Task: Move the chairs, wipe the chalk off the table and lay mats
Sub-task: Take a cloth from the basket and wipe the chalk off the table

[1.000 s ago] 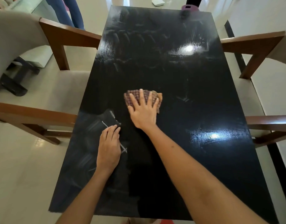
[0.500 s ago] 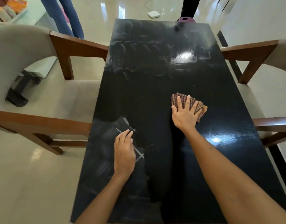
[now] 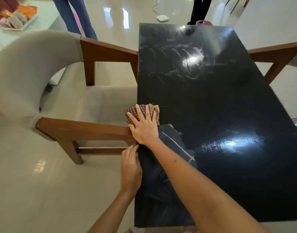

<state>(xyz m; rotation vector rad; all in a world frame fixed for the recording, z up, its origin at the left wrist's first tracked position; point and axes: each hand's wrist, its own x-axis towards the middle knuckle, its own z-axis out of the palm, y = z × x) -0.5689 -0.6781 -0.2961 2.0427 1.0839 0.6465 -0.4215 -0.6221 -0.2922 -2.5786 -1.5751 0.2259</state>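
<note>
My right hand (image 3: 145, 126) presses the cloth (image 3: 141, 113) flat, fingers spread, at the table's (image 3: 228, 115) left edge. The chalk line (image 3: 177, 145) lies just right of my wrist, running toward me. My left hand (image 3: 130, 169), fingers straight, rests on the edge, nearer.

We are seeing bright, even daylight bouncing off the glossy pale tiled floor (image 3: 43, 182), coming from the far side. Two white glare patches are sitting on the shiny black rectangular table (image 3: 228, 101), one toward its far edge, one near its right edge. Wide-angle distortion is bending the curved grey upholstered chair with brown wooden arms (image 3: 26, 68). Motion blur is softening the far corners.
</note>
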